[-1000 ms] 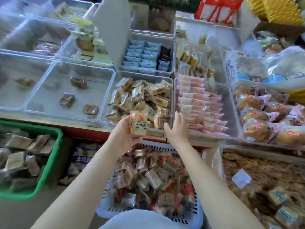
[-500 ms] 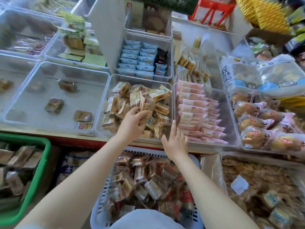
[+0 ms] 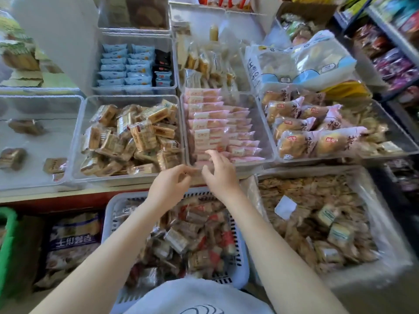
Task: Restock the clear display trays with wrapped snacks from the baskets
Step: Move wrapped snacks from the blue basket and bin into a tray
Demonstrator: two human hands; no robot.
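Your shelf (image 3: 68,197) holds clear trays side by side. The middle tray (image 3: 78,141) is piled high with tan wrapped snacks (image 3: 142,138), right up to its front edge. Next to it on the right, another tray (image 3: 266,137) has pink packets (image 3: 210,123) lined up in neat rows. The tray at the left edge (image 3: 34,184) has only a few brown snacks (image 3: 12,157) lying far apart. A tray at the right edge (image 3: 403,141) is full of bread rolls in wrappers (image 3: 294,141).

Below the shelf's front edge sits your white basket (image 3: 241,268), full of small wrapped snacks (image 3: 192,234). A big box lined with plastic (image 3: 385,223) is beside it on the right. A green basket (image 3: 8,234) peeks in at the left.

Your left hand (image 3: 169,189) is at the front edge of the shelf, between the two middle trays. Its fingers are curled in, and you cannot tell if they pinch anything. Your right hand (image 3: 221,172) is just beside it, at the front edge of the pink packet tray. Its fingers are loose and spread a little, and it holds nothing
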